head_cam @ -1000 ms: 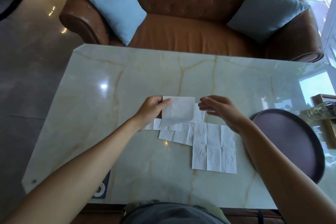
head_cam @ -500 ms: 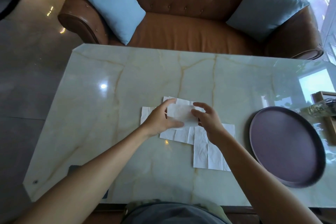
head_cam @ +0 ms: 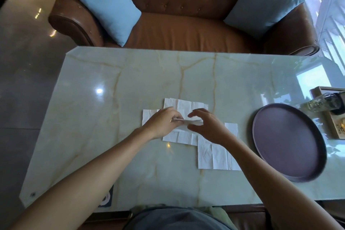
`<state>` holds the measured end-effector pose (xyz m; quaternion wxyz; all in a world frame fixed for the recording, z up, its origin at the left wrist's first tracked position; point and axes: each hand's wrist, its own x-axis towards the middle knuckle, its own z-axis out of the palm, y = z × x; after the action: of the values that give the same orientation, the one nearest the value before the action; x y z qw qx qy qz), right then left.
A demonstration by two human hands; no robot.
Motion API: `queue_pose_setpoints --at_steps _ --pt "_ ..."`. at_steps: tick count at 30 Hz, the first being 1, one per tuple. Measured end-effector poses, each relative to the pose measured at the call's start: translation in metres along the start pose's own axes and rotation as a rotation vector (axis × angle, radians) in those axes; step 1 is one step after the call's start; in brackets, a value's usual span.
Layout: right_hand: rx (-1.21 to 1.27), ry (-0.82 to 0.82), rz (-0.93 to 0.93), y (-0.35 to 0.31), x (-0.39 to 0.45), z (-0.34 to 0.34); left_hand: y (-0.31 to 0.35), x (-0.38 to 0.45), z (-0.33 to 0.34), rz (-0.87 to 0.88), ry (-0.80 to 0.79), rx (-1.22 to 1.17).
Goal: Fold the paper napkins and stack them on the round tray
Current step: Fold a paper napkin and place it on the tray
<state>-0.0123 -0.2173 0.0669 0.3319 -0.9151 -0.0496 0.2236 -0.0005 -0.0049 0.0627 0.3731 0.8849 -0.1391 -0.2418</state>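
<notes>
Several white paper napkins lie unfolded and overlapping at the middle of the marble table; one (head_cam: 214,157) is nearest me, another (head_cam: 186,105) farther back. Just above them I hold a folded napkin (head_cam: 188,121), seen almost edge-on. My left hand (head_cam: 162,123) pinches its left end. My right hand (head_cam: 207,127) curves around its right end with thumb and fingers, which are a little apart. The round dark purple tray (head_cam: 287,142) sits to the right with nothing on it.
A wooden box (head_cam: 334,117) with a glass bottle (head_cam: 321,101) stands at the table's right edge behind the tray. A brown leather sofa (head_cam: 186,30) with two blue cushions runs along the far side. A small dark object (head_cam: 107,198) lies under the near-left table edge.
The napkin was held up flat and open in my left hand. Both hands came down and together, and the napkin is now folded thin between them, low over the pile.
</notes>
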Motion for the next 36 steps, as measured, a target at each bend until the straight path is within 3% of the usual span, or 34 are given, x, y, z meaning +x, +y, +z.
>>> queue_pose_setpoints --at_steps 7,12,20,23,27,30,33,36 --pt "-0.036 -0.03 0.005 -0.014 -0.004 -0.01 0.009 0.005 -0.007 0.0 -0.028 -0.119" --pt "0.069 0.039 0.1 0.003 -0.019 -0.023 0.021 0.013 0.002 0.049 -0.064 -0.179" --pt "0.237 0.15 0.174 0.087 -0.06 -0.065 0.063 0.047 0.031 0.092 -0.093 -0.171" --pt "0.45 0.223 0.253 0.141 -0.082 -0.078 0.086 0.065 0.05 0.08 -0.125 -0.179" --pt "0.954 0.064 0.348 0.183 -0.1 -0.084 0.128 0.095 0.088 0.095 -0.204 -0.179" --pt "1.081 0.031 0.339 0.21 -0.108 -0.089 0.158 0.124 0.124 0.087 -0.26 -0.21" --pt "1.226 0.142 0.372 0.24 -0.116 -0.104 0.182 0.155 0.165 0.075 -0.293 -0.246" --pt "1.169 0.252 0.422 0.275 -0.123 -0.118 0.199 0.184 0.206 0.013 -0.294 -0.338"
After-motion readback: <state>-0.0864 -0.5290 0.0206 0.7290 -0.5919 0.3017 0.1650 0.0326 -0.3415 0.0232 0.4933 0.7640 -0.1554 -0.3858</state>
